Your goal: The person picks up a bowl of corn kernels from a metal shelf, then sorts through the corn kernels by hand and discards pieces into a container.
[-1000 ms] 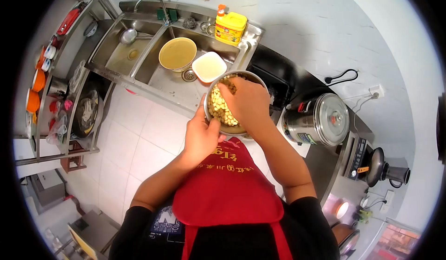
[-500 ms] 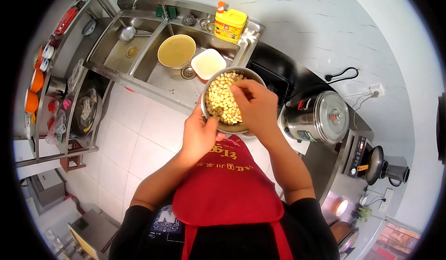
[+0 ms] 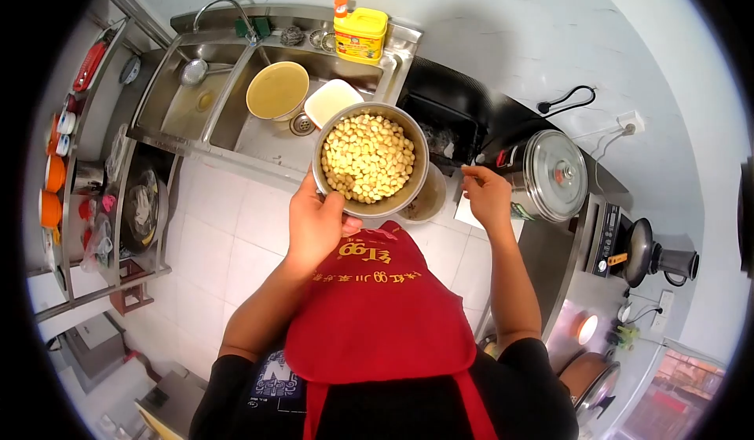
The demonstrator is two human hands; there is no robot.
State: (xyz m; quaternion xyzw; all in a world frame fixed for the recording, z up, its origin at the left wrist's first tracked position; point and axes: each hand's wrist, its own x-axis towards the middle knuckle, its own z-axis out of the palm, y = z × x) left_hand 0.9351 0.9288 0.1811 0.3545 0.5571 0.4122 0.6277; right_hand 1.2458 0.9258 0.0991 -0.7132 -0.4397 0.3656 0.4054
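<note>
My left hand (image 3: 318,224) grips the near rim of a round metal bowl (image 3: 422,153), with the thumb over the edge. The bowl is tilted a little toward me and filled with pale yellow kernels (image 3: 367,157), which look like beans or peanuts. To the right of the bowl, apart from it, my right hand (image 3: 488,196) has its fingers curled in toward the thumb. Whether something small is pinched there cannot be made out. A greyish bin (image 3: 428,196) stands lower down, partly hidden behind the bowl.
Ahead is a steel double sink (image 3: 216,137) with a beige basin (image 3: 277,90), a white square container (image 3: 334,98) and a strainer (image 3: 194,71). A yellow jug (image 3: 361,35) stands behind. On the right are a lidded steel pot (image 3: 554,177) and an induction cooker (image 3: 605,236); shelves (image 3: 118,181) line the left.
My right hand has come out of the bowl and moved right, away from it. The bowl, in my left hand, has shifted slightly left, and its kernels now show fully.
</note>
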